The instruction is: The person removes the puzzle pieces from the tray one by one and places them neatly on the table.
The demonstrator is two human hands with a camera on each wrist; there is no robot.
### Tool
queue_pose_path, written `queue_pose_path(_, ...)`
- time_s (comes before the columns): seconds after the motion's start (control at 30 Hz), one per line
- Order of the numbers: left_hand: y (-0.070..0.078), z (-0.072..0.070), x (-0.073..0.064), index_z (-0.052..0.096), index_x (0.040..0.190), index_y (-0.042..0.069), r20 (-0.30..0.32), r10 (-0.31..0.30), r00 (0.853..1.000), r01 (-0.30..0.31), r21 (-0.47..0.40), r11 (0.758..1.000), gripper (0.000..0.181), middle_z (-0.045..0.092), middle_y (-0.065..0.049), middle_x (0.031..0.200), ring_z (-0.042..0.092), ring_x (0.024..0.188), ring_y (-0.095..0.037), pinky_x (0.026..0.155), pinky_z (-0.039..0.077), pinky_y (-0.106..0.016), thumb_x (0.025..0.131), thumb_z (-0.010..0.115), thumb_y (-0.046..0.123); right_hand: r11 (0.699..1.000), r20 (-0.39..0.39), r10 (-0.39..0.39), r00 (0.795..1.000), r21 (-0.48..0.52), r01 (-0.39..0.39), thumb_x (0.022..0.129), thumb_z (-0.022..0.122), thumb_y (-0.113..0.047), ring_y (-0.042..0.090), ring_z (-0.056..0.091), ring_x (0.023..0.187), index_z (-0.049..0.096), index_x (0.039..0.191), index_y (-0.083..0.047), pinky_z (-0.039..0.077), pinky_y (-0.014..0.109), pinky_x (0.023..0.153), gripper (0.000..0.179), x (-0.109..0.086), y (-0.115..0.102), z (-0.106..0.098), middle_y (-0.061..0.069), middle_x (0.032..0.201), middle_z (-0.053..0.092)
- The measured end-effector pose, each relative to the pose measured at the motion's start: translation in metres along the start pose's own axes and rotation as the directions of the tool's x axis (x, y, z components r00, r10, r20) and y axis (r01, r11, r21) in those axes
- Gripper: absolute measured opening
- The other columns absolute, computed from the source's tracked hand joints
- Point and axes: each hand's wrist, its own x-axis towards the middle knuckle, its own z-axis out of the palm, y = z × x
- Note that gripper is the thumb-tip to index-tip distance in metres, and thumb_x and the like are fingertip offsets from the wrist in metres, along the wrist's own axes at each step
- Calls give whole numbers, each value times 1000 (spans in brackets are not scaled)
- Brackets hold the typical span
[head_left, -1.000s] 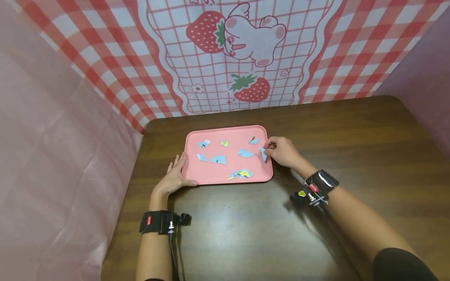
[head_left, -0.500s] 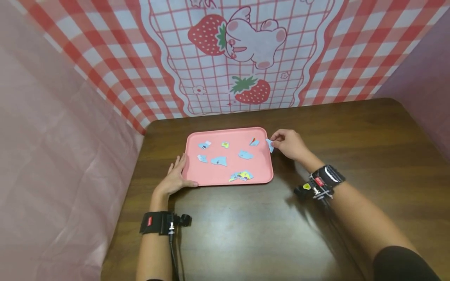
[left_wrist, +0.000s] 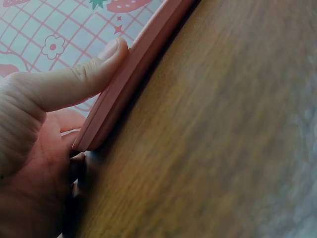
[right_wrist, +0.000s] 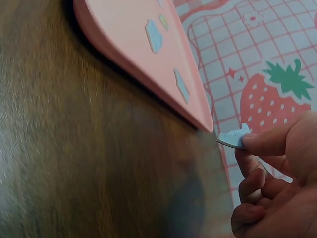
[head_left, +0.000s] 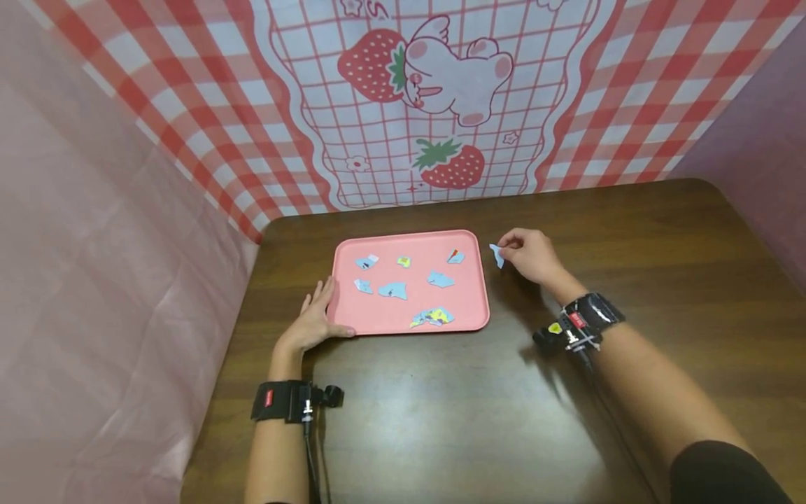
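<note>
My right hand (head_left: 532, 255) pinches a light-blue puzzle piece (head_left: 497, 255) between thumb and fingertips, just beyond the right rim of the pink tray (head_left: 378, 318). The right wrist view shows this irregular flat piece (right_wrist: 234, 136) sticking out from the fingertips, its thin edge visible. At the tray's front left corner, my left hand (head_left: 310, 322) rests with straight fingers along the side and the thumb on the front rim. Several other pieces lie apart in the tray, among them a blue one (head_left: 441, 278) and one with a red mark (head_left: 456, 257). A yellow-and-blue cluster (head_left: 433, 317) lies near the front.
A brown wooden table (head_left: 403, 413) carries the tray. Behind it hangs a red-and-white checked cloth (head_left: 214, 105) with strawberries, and a pink curtain (head_left: 107, 280) hangs at the left. Cables run from both wrist cameras.
My right hand has lifted the light-blue puzzle piece from the tray's right side and carried it rightward and back past the rim. The left hand stays on the corner.
</note>
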Motion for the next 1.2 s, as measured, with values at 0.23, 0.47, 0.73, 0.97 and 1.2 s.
queue_pose_path(0.23, 2, 0, -1, 3, 162, 4, 1, -7, 1000, 7, 2, 1000, 125, 2, -13, 168, -10, 154, -28, 120, -9, -50, 75, 88, 36, 1000, -30, -3, 1000, -8, 2, 92, 70, -6, 20, 61, 78, 73, 98, 4, 45, 30, 70, 12, 7, 8, -3, 19, 91, 72)
queue_pose_path(0.47, 2, -2, 1, 2, 162, 5, 8, -17, 1000, 17, 4, 1000, 125, -1, -16, 168, -12, 153, -29, 120, -10, -50, 76, 88, 34, 999, -46, 6, 999, -41, -8, 93, 69, -9, 27, 61, 82, 74, 100, 3, 44, 35, 73, 14, 13, 17, -2, 18, 90, 72)
queue_pose_path(0.73, 1, -2, 0, 2, 162, 5, 7, -26, 1000, 26, 4, 1000, 126, 0, -15, 168, -11, 154, -28, 120, -10, -49, 75, 88, 34, 998, -48, 14, 999, -62, -17, 93, 69, -10, 28, 62, 82, 75, 99, 2, 44, 36, 72, 14, 19, 21, 3, 18, 90, 72)
queue_pose_path(0.97, 1, -1, 0, 2, 162, 5, 3, -19, 1000, 19, 2, 1000, 125, 1, -15, 168, -10, 154, -28, 120, -10, -49, 75, 88, 34, 995, -24, 42, 999, -86, -44, 93, 68, -9, 27, 62, 83, 74, 99, 3, 45, 36, 74, 15, 26, 26, 7, 18, 90, 72)
queue_pose_path(1.2, -1, 0, 0, 3, 162, 4, -8, -6, 1000, 6, -1, 1000, 124, 2, -13, 168, -10, 154, -28, 120, -9, -49, 75, 87, 34, 991, -14, 39, 999, -130, -40, 94, 66, -9, 31, 63, 85, 73, 99, 3, 46, 39, 75, 16, 29, 27, 11, 17, 89, 72)
